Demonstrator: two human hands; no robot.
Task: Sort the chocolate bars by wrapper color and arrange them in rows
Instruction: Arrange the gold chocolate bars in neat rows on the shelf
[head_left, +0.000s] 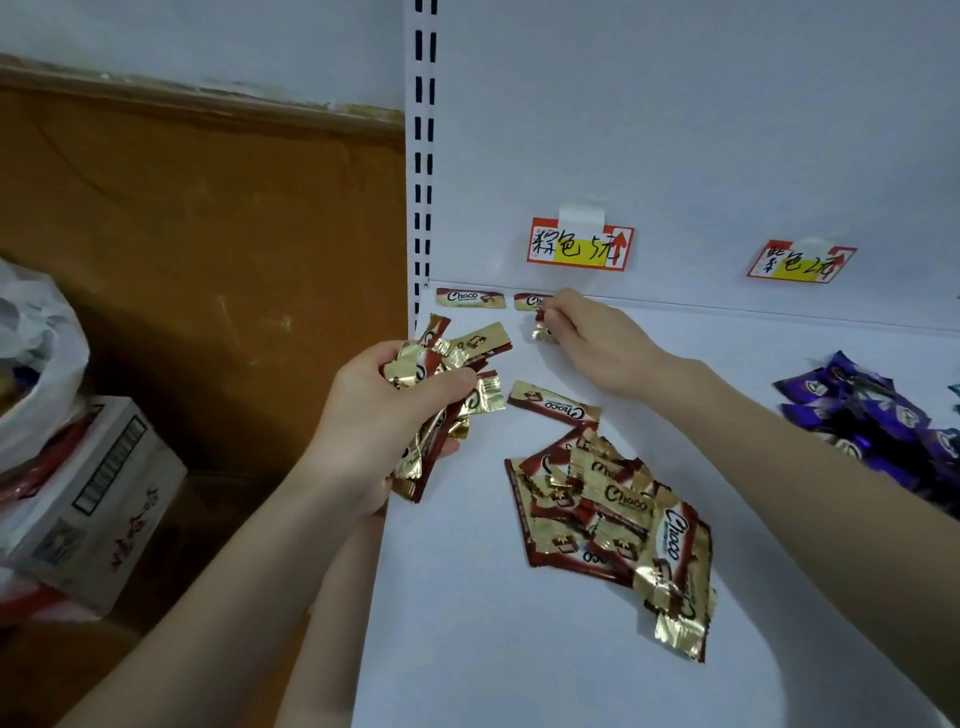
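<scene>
One gold-and-brown foil chocolate bar (543, 331) is pinched in the grip of the right hand (587, 338), the row's second bar (527, 300) lying just beyond it on the white shelf (467, 649) where a knuckle could knock it askew, while the left hand (384, 415), its grip clamped round a crammed fistful (447, 374), might spill some.

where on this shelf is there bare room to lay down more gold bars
Bare shelf runs along the back wall from the right hand to the purple pile; the front strip, nearer than the gold pile, is bare too. Crowded: back-left corner, by the laid bars.
</scene>
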